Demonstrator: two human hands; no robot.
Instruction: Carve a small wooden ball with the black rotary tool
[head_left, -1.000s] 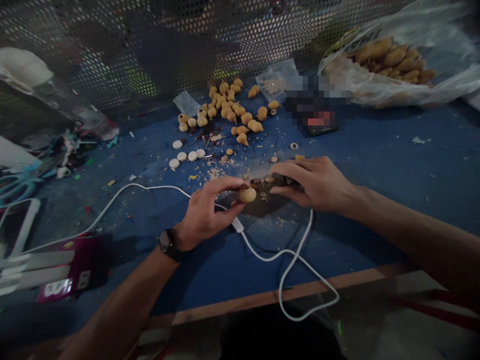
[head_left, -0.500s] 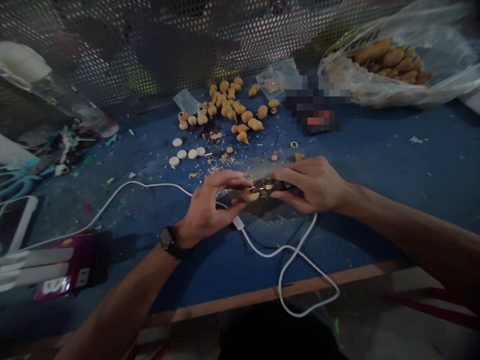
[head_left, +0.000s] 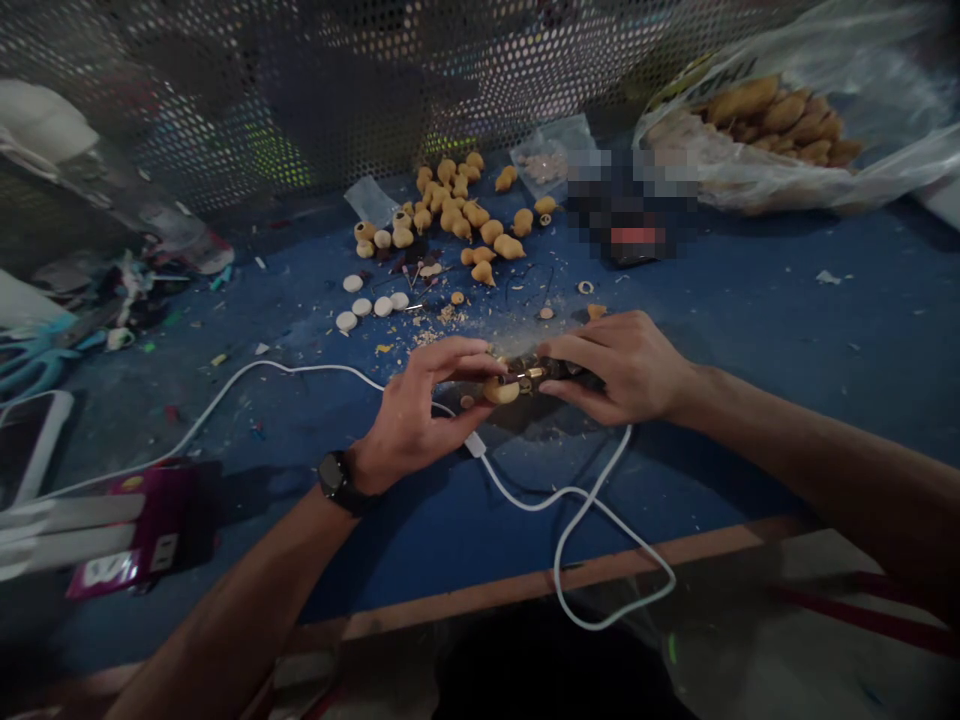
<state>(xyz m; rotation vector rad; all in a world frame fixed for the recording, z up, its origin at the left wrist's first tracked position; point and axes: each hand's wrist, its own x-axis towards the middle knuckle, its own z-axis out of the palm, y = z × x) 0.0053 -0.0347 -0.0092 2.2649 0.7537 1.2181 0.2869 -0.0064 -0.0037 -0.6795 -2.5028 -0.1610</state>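
Meeting at the middle of a blue table (head_left: 765, 340), a small gourd (head_left: 501, 393) and the metal tip of a dark tool (head_left: 564, 366) are shown close together; whether they touch cannot be told. The gourd is pinched from the left by the left hand (head_left: 420, 405), its thumb and fingers parted only by the gourd's width. The tool is gripped from the right by the right hand (head_left: 634, 368), with the thumb below and the fingers closed above. A black watch (head_left: 335, 474) is worn on the left wrist.

A white cord (head_left: 536, 503) is looped over the table's near edge, its inline switch (head_left: 475, 444) lying just below the left hand. Crumbs (head_left: 448, 316) are scattered beyond the hands, near a group of white discs (head_left: 361, 307). Farther off, whole and opened gourds (head_left: 454, 205) are heaped before a perforated screen (head_left: 300, 90).

At far right, more of the tan gourds are seen in a clear bag (head_left: 757, 180). At left, blue-handled scissors (head_left: 34, 358) are seen beyond a white-edged phone (head_left: 36, 440), while a purple box (head_left: 161, 520) is placed nearer.
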